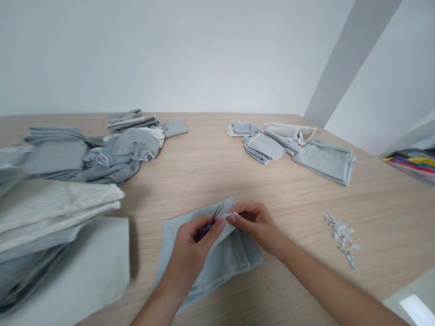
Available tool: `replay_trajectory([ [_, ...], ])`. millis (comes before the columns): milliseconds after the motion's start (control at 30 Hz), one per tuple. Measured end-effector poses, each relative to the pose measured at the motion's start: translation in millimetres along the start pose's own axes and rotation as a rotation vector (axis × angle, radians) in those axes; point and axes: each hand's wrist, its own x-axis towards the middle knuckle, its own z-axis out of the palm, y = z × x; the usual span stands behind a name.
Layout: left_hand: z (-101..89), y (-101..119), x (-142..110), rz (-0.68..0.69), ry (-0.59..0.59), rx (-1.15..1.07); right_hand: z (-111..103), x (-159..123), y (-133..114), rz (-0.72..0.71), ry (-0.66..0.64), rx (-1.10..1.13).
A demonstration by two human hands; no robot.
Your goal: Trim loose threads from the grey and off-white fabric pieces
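Observation:
A folded grey-blue cloth [222,269] lies on the table below both hands, with one corner lifted between them. My left hand [195,237] is closed around a small pair of dark purple thread snips [208,227], whose two thin tips point up and away, slightly apart. The thumb of that hand also presses on the lifted cloth edge. Close beside it, my right hand [254,224] pinches the same edge between thumb and index finger, where a white frayed strip [232,214] shows.
Stacked pale and grey fabric [57,203] fills the near left, with crumpled grey cloths [125,149] behind. More folded cloths [324,158] lie at the back right. Loose thread scraps [341,237] sit right of my right forearm. Coloured fabrics [414,160] appear at the far right edge.

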Motion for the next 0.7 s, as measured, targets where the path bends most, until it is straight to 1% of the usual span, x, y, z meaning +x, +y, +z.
replay_trajectory([
  [100, -0.8, 3.3, -0.7, -0.002, -0.023, -0.003, 1.2, -0.8, -3.9, 0.028, 0.012, 0.082],
  [167, -0.8, 5.6, -1.0, -0.018, -0.028, -0.029, 1.2, -0.7, -5.4, 0.039, 0.018, 0.096],
  [267, 0.1, 7.7, -1.4, -0.044, -0.030, -0.068, 0.5, -0.3, -6.5, 0.048, 0.027, 0.078],
  [433, 1.7, 7.8, -3.3, -0.080, -0.022, -0.114, -0.8, -0.9, -5.8, 0.043, 0.005, 0.057],
  [600, 1.8, 7.2, -3.6, -0.090, -0.025, -0.118, -1.7, -1.9, -4.6, 0.023, 0.055, 0.035],
  [700, 1.4, 5.6, -2.3, -0.091, -0.033, -0.113, -2.8, -1.8, -3.6, 0.008, 0.049, -0.013],
])
